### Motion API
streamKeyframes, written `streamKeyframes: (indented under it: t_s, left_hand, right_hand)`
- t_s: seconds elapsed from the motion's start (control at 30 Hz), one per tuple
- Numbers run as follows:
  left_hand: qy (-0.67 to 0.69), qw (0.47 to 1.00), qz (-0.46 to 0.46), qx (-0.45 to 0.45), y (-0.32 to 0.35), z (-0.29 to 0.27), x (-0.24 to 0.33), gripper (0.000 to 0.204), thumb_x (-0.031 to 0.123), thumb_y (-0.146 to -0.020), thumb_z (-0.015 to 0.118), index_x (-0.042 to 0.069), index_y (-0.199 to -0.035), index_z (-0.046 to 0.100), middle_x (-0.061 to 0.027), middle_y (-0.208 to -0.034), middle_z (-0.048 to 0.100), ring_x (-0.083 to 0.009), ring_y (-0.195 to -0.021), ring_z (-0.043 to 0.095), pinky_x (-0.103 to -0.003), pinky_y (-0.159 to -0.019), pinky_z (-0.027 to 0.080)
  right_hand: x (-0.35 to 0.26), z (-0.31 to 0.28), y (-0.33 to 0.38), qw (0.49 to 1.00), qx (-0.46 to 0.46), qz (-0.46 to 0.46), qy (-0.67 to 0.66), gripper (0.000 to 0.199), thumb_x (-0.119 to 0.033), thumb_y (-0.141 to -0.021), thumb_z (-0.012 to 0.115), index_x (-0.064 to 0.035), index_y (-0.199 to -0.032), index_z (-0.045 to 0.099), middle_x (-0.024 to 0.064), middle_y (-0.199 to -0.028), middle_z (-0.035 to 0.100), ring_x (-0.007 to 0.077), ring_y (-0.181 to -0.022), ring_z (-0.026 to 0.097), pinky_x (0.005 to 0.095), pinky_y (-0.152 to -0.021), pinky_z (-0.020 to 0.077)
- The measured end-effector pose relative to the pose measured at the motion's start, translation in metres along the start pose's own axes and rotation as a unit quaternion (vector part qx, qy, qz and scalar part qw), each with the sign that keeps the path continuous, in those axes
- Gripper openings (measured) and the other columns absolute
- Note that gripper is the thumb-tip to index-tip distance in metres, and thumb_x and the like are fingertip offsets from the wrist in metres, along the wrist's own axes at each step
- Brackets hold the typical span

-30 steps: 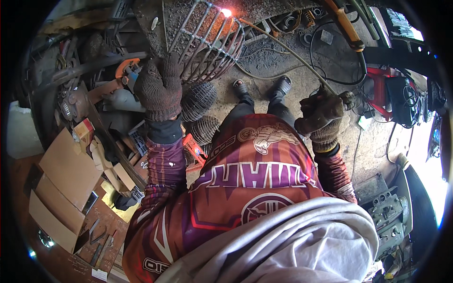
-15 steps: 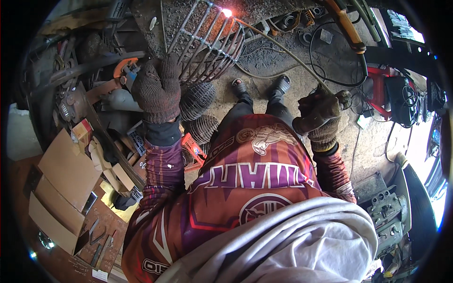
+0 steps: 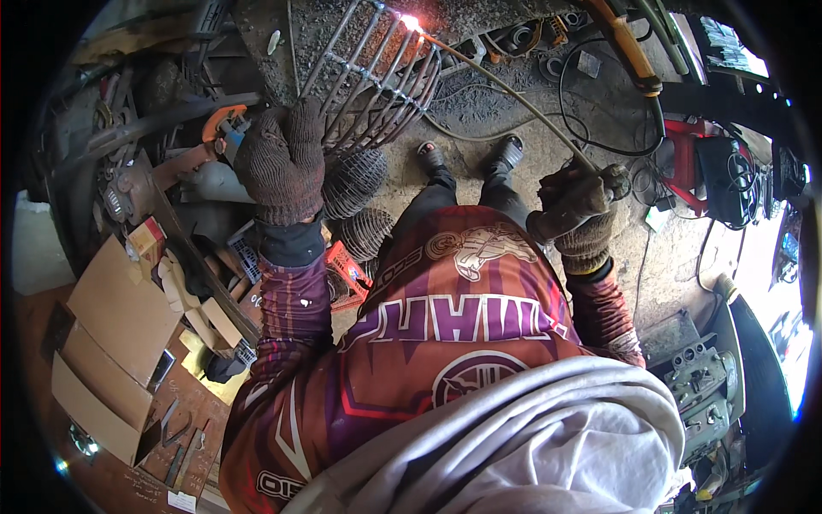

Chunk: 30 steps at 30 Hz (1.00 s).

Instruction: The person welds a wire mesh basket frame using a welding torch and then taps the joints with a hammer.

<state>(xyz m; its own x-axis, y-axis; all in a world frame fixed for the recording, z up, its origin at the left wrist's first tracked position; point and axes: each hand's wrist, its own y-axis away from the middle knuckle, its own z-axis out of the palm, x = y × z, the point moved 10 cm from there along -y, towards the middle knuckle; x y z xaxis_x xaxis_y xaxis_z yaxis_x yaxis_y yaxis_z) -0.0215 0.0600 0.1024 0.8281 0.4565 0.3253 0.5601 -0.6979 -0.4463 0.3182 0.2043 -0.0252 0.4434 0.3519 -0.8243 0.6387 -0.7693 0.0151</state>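
Note:
A cage of bent steel bars (image 3: 375,79) is at the top centre, its welded joints showing as pale lumps. My left hand (image 3: 281,163), in a dark knitted glove, is closed at the cage's left lower edge, its fingertips partly hidden. In my gloved right hand (image 3: 575,210), right of my body, is a dark welding electrode holder (image 3: 548,226). From it a long thin welding rod (image 3: 522,92) slants up and left to the cage. Where the rod's tip meets the bars, a bright arc (image 3: 411,22) glows pinkish white.
Round wire coils (image 3: 353,184) and a red plastic crate (image 3: 347,274) lie below the cage. An orange-and-blue tool (image 3: 226,130) is beside my left hand. Cardboard (image 3: 120,325) lies at left, a loose black cable (image 3: 599,151) at right. My feet (image 3: 509,154) stand near the cage.
The view has shifted very slightly; my left hand and the right hand with the rod appear a little further left. The arc stays lit at the cage's upper bars.

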Motion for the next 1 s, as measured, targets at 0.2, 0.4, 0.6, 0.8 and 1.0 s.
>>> streamKeyframes:
  t_s: [0.2, 0.4, 0.6, 0.8, 1.0]
  left_hand:
    - [0.0, 1.0, -0.003, -0.008, 0.001, -0.001, 0.003, 0.03, 0.033, -0.088, 0.067, 0.004, -0.082, 0.064, -0.0104, -0.072, 0.064, -0.0275, -0.064, 0.062, -0.038, -0.061, 0.048]
    - [-0.044, 0.998, 0.037, -0.031, 0.005, 0.013, -0.004, 0.023, 0.028, -0.09, 0.064, 0.004, -0.089, 0.062, -0.0095, -0.078, 0.063, -0.0252, -0.071, 0.062, -0.038, -0.068, 0.048]
    - [-0.128, 0.982, -0.04, -0.13, 0.03, 0.036, -0.047, 0.019, 0.022, -0.091, 0.061, 0.004, -0.097, 0.061, -0.0086, -0.085, 0.062, -0.0229, -0.079, 0.061, -0.038, -0.076, 0.049]
    - [-0.116, 0.976, 0.186, -0.009, 0.011, 0.006, 0.022, 0.028, 0.002, -0.085, 0.064, 0.003, -0.112, 0.063, -0.0156, -0.095, 0.061, -0.0323, -0.088, 0.063, -0.04, -0.072, 0.054]
    - [-0.001, 0.997, 0.067, 0.043, 0.001, -0.004, 0.007, 0.03, 0.032, -0.089, 0.067, 0.003, -0.081, 0.065, -0.0147, -0.07, 0.063, -0.0336, -0.066, 0.062, -0.042, -0.062, 0.047]
  right_hand:
    - [-0.001, 0.004, -0.001, 0.992, 0.004, -0.031, 0.123, 0.032, -0.02, -0.084, 0.066, -0.0061, -0.109, 0.053, 0.0089, -0.097, 0.06, 0.0224, -0.091, 0.061, 0.036, -0.081, 0.0488]
    - [0.006, -0.007, 0.002, 0.999, 0.041, 0.031, 0.013, 0.049, -0.02, -0.073, 0.078, -0.0042, -0.114, 0.056, 0.0091, -0.1, 0.065, 0.0235, -0.087, 0.067, 0.0336, -0.077, 0.0526]
    - [-0.004, -0.013, 0.002, 0.998, 0.052, 0.001, -0.042, 0.046, -0.02, -0.078, 0.074, -0.0039, -0.116, 0.054, 0.0078, -0.097, 0.066, 0.0223, -0.089, 0.066, 0.0337, -0.081, 0.051]
    - [0.012, -0.003, 0.002, 0.968, 0.042, 0.126, -0.215, 0.036, -0.013, -0.071, 0.073, -0.0043, -0.103, 0.059, 0.0074, -0.088, 0.067, 0.0194, -0.085, 0.065, 0.0336, -0.085, 0.0485]
    - [-0.023, -0.007, -0.011, 0.996, 0.034, -0.036, 0.079, 0.024, -0.01, -0.065, 0.071, -0.0046, -0.087, 0.062, 0.0057, -0.081, 0.066, 0.0211, -0.076, 0.063, 0.0354, -0.075, 0.0493]
